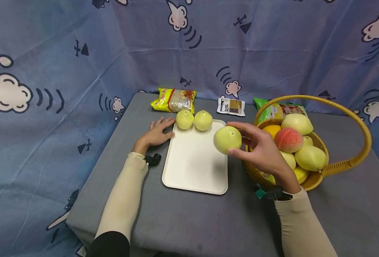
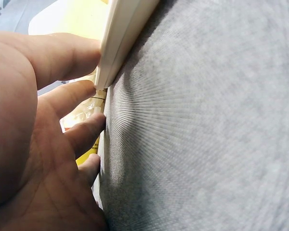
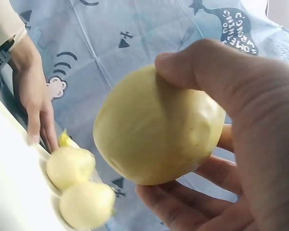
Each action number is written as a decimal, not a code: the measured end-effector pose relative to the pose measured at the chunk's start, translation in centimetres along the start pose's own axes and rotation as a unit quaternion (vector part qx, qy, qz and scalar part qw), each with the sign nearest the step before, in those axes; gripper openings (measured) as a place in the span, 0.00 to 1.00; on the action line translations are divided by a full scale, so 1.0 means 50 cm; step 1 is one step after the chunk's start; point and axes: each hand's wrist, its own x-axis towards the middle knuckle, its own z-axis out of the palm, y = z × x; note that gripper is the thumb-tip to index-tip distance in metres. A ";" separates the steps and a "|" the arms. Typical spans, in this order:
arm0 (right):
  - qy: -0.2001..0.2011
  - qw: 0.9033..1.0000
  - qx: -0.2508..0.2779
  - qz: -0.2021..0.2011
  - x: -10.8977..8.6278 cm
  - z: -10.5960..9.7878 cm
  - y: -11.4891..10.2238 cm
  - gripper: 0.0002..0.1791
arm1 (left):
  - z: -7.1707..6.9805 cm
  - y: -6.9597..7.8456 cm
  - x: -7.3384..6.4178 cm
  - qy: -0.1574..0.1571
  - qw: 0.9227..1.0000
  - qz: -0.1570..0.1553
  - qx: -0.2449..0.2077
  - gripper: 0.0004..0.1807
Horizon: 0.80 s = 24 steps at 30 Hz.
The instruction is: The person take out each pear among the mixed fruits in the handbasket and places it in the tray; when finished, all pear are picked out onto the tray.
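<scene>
My right hand (image 1: 263, 148) holds a yellow-green apple (image 1: 227, 139) between thumb and fingers, raised over the right edge of a white tray (image 1: 192, 160). In the right wrist view the thumb presses one side of the apple (image 3: 149, 127), with fingers behind and under it. Two more apples, a left one (image 1: 184, 119) and a right one (image 1: 203, 120), sit side by side at the tray's far end. My left hand (image 1: 158, 132) rests on the table at the tray's far left, fingers spread. Its thumb touches the tray's side wall (image 2: 116, 43) in the left wrist view.
A wicker basket (image 1: 324, 151) with a tall handle stands at the right, holding a peach (image 1: 288, 139) and several other fruits. Behind the tray lie a yellow food bag (image 1: 176, 100) and a small white packet (image 1: 231, 106). A green bag (image 1: 272, 111) lies behind the basket.
</scene>
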 end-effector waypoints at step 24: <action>-0.055 0.991 0.117 -0.011 0.163 0.178 0.076 0.39 | -0.004 0.012 -0.011 0.002 1.000 0.007 -0.007 0.39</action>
